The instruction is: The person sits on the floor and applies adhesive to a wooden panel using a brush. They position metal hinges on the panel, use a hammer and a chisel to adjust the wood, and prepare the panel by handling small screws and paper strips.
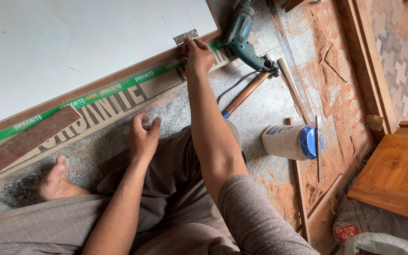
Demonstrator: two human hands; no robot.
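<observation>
At twelve o'clock, we see the right hand (197, 55) pressing closed fingertips on a metal hinge (185, 37) at the white board's (72, 42) edge; the left hand (143, 137), half-curled and empty, rests on the knee.

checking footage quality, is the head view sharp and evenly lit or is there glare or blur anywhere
Head view: soft, even daylight, with no hard shadows. The white board is bright and nearly washed out, though without a sharp glare spot. The right hand at the metal hinge is sharp, as are the left hand and drill. The sleeve nearest the camera looks slightly soft. Edges lean a little.
</observation>
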